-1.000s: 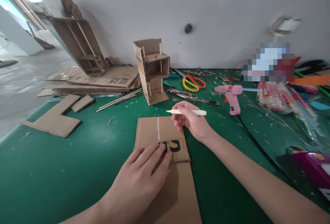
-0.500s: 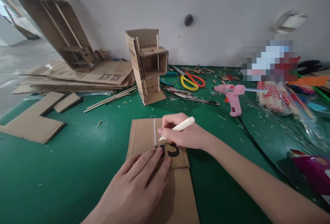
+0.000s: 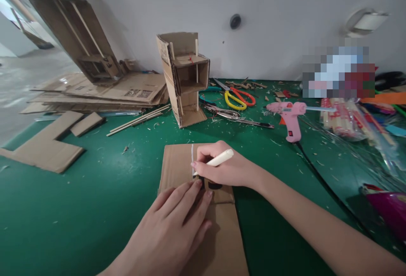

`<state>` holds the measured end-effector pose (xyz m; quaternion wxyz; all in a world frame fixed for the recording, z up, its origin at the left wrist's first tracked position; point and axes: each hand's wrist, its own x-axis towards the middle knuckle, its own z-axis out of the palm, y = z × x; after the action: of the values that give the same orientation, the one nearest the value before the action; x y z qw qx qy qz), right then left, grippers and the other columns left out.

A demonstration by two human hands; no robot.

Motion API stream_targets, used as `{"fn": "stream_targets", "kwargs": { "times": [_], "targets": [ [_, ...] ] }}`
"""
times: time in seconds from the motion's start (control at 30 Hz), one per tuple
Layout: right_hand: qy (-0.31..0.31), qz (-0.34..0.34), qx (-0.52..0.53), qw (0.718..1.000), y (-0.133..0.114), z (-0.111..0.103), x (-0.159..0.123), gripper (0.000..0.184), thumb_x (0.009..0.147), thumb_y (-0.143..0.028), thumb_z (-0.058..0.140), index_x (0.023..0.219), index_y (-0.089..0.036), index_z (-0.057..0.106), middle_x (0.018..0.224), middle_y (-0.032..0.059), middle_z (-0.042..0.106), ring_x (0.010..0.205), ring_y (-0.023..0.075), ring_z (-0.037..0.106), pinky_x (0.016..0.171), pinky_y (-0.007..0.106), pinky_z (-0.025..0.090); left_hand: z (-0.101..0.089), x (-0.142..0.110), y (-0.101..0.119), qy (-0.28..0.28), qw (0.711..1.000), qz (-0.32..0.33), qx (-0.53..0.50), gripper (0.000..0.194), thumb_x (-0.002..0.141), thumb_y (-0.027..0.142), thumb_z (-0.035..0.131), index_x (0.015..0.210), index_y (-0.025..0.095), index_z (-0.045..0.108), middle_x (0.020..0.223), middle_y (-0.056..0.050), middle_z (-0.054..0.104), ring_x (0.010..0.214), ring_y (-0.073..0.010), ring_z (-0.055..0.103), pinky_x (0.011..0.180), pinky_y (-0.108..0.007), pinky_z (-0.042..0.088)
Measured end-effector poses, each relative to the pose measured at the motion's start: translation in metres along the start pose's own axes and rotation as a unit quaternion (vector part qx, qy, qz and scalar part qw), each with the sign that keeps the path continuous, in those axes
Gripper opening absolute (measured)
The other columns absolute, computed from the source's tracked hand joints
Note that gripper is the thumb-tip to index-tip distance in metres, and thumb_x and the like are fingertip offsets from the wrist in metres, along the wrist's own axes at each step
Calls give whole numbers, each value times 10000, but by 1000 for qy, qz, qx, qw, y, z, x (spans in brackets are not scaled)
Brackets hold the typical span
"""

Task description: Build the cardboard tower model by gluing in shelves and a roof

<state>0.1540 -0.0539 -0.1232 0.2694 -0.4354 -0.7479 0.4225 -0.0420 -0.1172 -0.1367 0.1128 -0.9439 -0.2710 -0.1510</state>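
Grips a white pen [image 3: 222, 157] in the right hand [image 3: 223, 170], fingers closed round the barrel, thumb and forefinger near the point. Slants the barrel up and to the right. Sets the tip at the lower end of a white line [image 3: 192, 155], seemingly in contact with the cardboard [image 3: 177, 161]. Presses down with the left hand [image 3: 177, 216], open and laid flat, with fingers slightly parted, partly over black lettering [image 3: 215, 186]; grasps nothing there. Leaves very little room between left fingertips and pen tip.

To mark well, draw with light, even pressure and a steady slant. Sight along the upper stretch to hold direction. Press with the left hand firmly enough to prevent sliding, but slide those fingertips aside before crossing their spot. Take care over the dark print and at the ridge lower down; cannot tell from here whether a fold or an overlap. Shows no straightedge along the line, so judged liable to drift.

Lies flat on the green table [image 3: 104, 204], directly in front of the body. Beyond, stands upright a small cardboard shelf [image 3: 169, 81], with scissors [image 3: 229, 89] and a cutter [image 3: 258, 123] just to the right, then a pink glue gun [image 3: 291, 115].
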Motion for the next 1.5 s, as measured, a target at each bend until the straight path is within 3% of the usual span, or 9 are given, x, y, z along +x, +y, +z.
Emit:
{"fn": "stream_targets", "kwargs": {
  "times": [0.53,0.83,0.97,1.07,1.17,1.27,1.33,1.4,1.5],
  "targets": [
    [-15,-8,-24,1000,0,-1,1,232,841,-276,558,635,-188,495,705,-22,608,592,89,483,519,235,318,0,0,0,4,1000,-13,-12,375,995,351,395,1249,197,624,1249,-49,672,1082,-238,644,846,-374,526],
    [-54,94,-159,981,-11,-39,-17,269,751,-183,548,537,-195,386,534,-41,440,482,82,308,444,281,192,-1,1,0,-1,1000,-24,-16,376,991,366,399,1254,218,623,1269,-29,662,1108,-230,635,875,-365,512],
    [-24,95,-236,967,-23,-52,-25,335,756,-183,575,504,-195,355,460,-48,344,451,81,218,454,312,144,-1,1,1,5,1000,-19,-8,379,994,361,398,1263,204,612,1272,-31,660,1118,-226,631,880,-362,504],
    [4,73,-179,981,-29,-56,-26,277,856,-326,566,616,-210,491,520,-40,479,462,90,347,456,287,207,-2,3,0,13,1000,-6,-5,360,993,325,401,1247,190,617,1249,-43,672,1114,-231,632,881,-372,503],
    [55,35,-141,988,-28,-58,-25,283,901,-455,537,735,-226,554,566,-43,517,477,98,382,463,272,241,-4,3,-1,26,999,-11,-15,309,977,304,431,1172,192,642,1195,-57,696,1063,-250,651,848,-399,513],
    [82,15,-185,979,-21,-60,-26,242,898,-456,553,820,-232,604,586,-36,550,490,111,430,493,273,284,-4,1,-3,30,997,-35,-54,216,941,315,499,961,162,651,1198,-91,682,1121,-283,617,888,-437,510],
    [80,15,-245,966,-15,-61,-28,230,857,-448,609,920,-231,655,716,8,652,600,156,547,563,294,358,-5,-1,-5,24,995,-44,-89,171,915,299,537,844,157,600,1216,-113,663,1159,-287,590,930,-447,499],
    [81,22,-292,953,-11,-61,-33,391,799,-472,661,1107,-231,665,978,73,708,818,240,632,680,345,430,-6,-3,-9,4,992,-43,-115,122,906,278,552,857,168,572,1193,-106,661,1096,-261,614,903,-435,513],
    [83,37,-320,943,-6,-60,-42,704,740,-510,691,1368,-230,535,1256,127,629,1074,343,599,805,430,470,-9,-4,-24,-30,991,-39,-122,135,913,283,557,1016,196,566,1147,-80,652,977,-228,639,828,-412,531]
  ]
}}
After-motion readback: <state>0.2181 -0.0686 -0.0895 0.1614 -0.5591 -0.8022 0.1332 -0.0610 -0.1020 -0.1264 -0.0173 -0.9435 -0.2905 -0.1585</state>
